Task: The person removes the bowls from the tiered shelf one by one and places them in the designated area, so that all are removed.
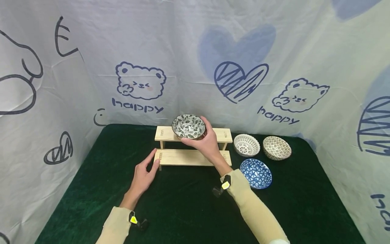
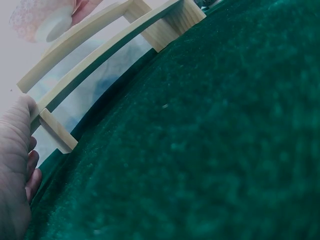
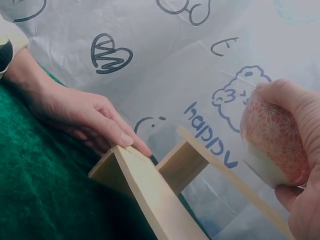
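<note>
My right hand (image 1: 208, 144) holds a bowl (image 1: 189, 126) by its right side, over the upper step of a two-step wooden rack (image 1: 186, 158). The bowl's inside has a dark leaf pattern on white; its outside, in the right wrist view, shows a reddish flower pattern (image 3: 277, 135). Thumb and fingers sit at opposite parts of the bowl, which tilts in that view. My left hand (image 1: 142, 175) touches the left end of the lower step, thumb and forefinger extended at its corners. In the left wrist view, the left thumb (image 2: 25, 107) lies against the step's end.
Right of the rack stand a white ribbed bowl (image 1: 246, 145), a beige patterned bowl (image 1: 277, 148) and, nearer, a blue triangle-patterned bowl (image 1: 256, 173). Dark green cloth (image 1: 182, 206) covers the table. A pale printed curtain (image 1: 189, 91) hangs close behind the rack.
</note>
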`<act>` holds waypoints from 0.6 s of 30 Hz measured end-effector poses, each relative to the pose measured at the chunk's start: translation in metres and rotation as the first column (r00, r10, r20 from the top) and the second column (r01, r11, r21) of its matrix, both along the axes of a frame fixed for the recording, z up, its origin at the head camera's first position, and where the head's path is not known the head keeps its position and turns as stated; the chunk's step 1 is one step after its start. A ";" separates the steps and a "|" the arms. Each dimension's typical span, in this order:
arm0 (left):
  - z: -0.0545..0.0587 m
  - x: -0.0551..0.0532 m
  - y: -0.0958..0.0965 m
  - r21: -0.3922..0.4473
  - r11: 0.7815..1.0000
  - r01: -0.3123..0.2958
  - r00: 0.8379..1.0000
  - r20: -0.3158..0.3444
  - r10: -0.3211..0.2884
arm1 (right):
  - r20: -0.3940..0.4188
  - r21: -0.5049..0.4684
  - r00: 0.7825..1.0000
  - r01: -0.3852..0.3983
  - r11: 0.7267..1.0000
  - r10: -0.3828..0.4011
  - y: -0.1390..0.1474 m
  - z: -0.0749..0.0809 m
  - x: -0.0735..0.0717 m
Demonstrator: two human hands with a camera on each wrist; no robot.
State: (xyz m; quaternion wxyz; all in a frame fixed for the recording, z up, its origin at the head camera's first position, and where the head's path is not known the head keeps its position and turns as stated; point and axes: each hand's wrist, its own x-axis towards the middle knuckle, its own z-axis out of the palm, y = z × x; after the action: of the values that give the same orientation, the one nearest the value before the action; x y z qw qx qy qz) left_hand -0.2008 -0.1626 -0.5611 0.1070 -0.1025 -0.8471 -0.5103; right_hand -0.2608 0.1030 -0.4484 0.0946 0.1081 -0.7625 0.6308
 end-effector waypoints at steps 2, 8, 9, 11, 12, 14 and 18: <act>0.000 0.000 0.000 0.000 1.000 -0.001 1.000 0.000 0.001 | -0.007 -0.014 1.000 -0.003 1.000 0.003 0.003 0.001 0.003; 0.001 -0.001 0.000 -0.005 1.000 -0.002 1.000 -0.008 0.002 | -0.027 -0.085 0.999 -0.022 0.996 0.020 0.012 0.003 0.013; 0.001 -0.001 0.000 -0.004 1.000 -0.002 1.000 -0.010 0.002 | -0.033 -0.097 0.999 -0.028 0.995 0.025 0.014 0.003 0.015; 0.001 -0.001 0.000 -0.002 1.000 -0.003 1.000 -0.014 0.003 | -0.047 -0.108 0.998 -0.037 0.993 0.032 0.017 0.003 0.018; 0.001 -0.001 0.000 -0.001 1.000 -0.003 1.000 -0.015 0.003 | -0.055 -0.116 0.998 -0.042 0.992 0.036 0.018 0.003 0.020; 0.001 -0.001 0.000 -0.002 1.000 -0.005 1.000 -0.016 0.004 | -0.066 -0.122 0.997 -0.048 0.991 0.041 0.021 0.002 0.024; 0.001 0.000 0.000 -0.003 1.000 -0.005 1.000 -0.018 0.005 | -0.074 -0.140 0.997 -0.045 0.989 0.035 0.030 0.000 0.032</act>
State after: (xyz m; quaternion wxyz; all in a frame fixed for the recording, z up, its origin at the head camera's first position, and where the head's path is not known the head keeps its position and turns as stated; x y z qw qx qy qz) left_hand -0.2010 -0.1623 -0.5597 0.1155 -0.1052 -0.8472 -0.5078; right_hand -0.2285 0.1326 -0.4485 0.1164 0.1389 -0.7098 0.6807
